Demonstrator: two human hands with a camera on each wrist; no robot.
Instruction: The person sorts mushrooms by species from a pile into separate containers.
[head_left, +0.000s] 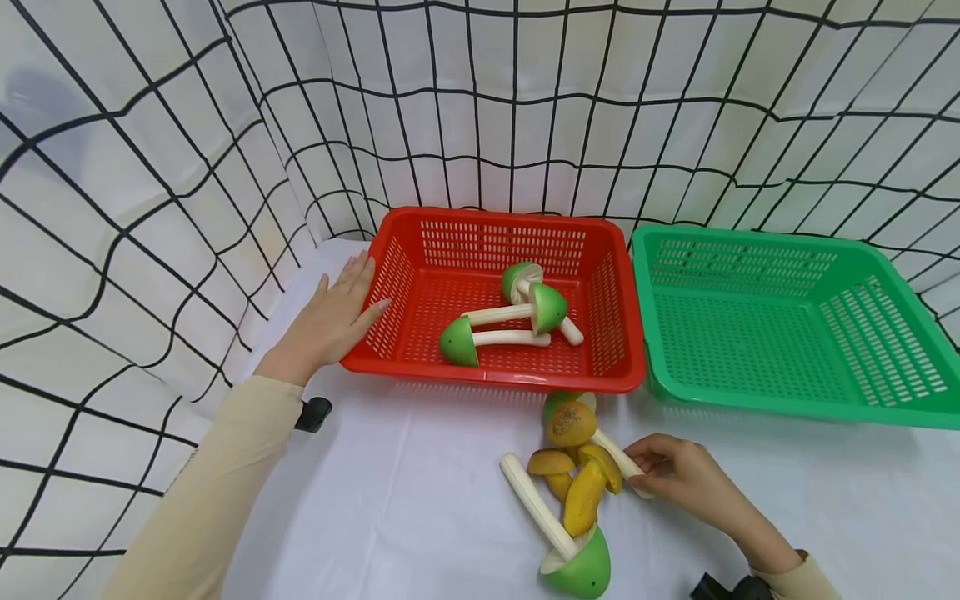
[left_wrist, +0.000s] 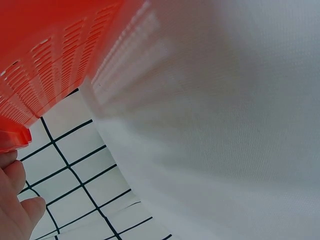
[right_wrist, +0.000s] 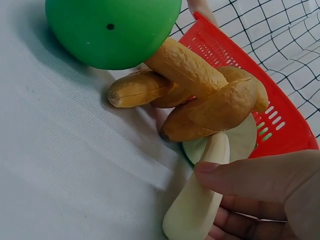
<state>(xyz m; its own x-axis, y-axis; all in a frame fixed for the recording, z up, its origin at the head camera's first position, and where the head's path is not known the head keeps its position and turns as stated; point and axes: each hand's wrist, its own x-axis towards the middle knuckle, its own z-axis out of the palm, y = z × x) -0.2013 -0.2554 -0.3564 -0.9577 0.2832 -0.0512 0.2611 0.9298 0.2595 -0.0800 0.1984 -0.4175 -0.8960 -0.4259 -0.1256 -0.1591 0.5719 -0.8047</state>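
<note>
My left hand [head_left: 337,310] rests with straightened fingers on the left rim of the red basket [head_left: 487,377]. In the left wrist view its fingertips [left_wrist: 15,172] are against the basket's edge. My right hand [head_left: 688,482] pinches the white stem of a toy mushroom [head_left: 617,454] between thumb and fingers. That mushroom's green cap is mostly hidden under several yellow-brown toy mushrooms [head_left: 585,498], heaped in front of the basket. Another green-capped mushroom [head_left: 585,565] lies nearer me, its stem pointing away to the left. Inside the red basket lie three more green-capped mushrooms [head_left: 549,308].
A green basket [head_left: 795,407] stands to the right, close against the red one. White cloth [head_left: 390,500] covers the table. Black-lined white grid sheeting [head_left: 510,100] rises behind both baskets and along the left side.
</note>
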